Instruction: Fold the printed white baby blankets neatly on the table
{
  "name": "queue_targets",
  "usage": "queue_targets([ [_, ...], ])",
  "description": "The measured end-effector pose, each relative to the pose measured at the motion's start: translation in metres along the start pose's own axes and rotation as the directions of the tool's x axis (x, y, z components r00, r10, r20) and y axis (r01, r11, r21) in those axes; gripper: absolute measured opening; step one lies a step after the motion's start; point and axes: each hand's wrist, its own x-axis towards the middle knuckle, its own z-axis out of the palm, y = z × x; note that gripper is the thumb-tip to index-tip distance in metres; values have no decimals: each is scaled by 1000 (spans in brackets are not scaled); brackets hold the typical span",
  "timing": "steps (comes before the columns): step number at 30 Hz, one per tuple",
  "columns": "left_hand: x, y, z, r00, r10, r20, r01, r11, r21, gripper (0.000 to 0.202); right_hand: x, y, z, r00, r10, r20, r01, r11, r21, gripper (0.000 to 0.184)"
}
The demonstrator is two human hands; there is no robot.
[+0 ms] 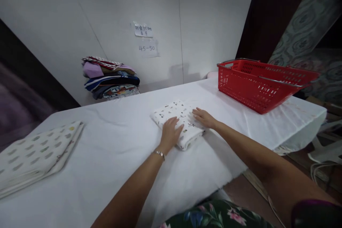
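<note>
Head view: two handwritten papers hang on the wall (213, 17). The lower paper (148, 48) reads "45–50"; the upper paper (143, 29) carries two lines of Chinese characters, too blurred to read surely. No brand can be made out on the red basket (245, 87).

Both hands lie palm down on the folded cloth (185, 115), unclenched and apart from each other. The left hand (171, 133), a bracelet (159, 154) at its wrist, rests on the cloth's near left part, thumb away from the fingers; the right hand (202, 117) lies along its right side.

The cloth is mid-table, set in from the near edge of the white table (114, 164). White surface runs broadly on its left — as far as the spotted cloth (40, 149) by the left side — and a narrower strip separates it from the basket, which sits towards the right end. A fabric pile (112, 78) stands at the far edge, near the wall.
</note>
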Motion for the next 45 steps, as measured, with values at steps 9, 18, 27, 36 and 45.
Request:
queue_targets([
  [9, -59, 40, 1, 993, -103, 50, 100, 993, 67, 44, -68, 6, 12, 960, -279, 4, 277, 950, -142, 67],
  [18, -59, 44, 6, 995, -89, 48, 84, 992, 91, 46, -65, 14, 15, 948, -317, -22, 310, 938, -152, 66],
  [27, -59, 45, 16, 971, -135, 196, 102, 980, 171, 61, -60, 27, 24, 950, -309, -49, 298, 942, -152, 72],
  [36, -65, 42, 6, 980, -133, 146, 109, 980, 165, 51, -63, 25, 27, 970, -218, -103, 185, 946, -267, 73],
  [45, -71, 50, 10, 968, -130, 217, 94, 981, 168, 66, -68, 26, 29, 966, -239, -97, 207, 943, -261, 68],
])
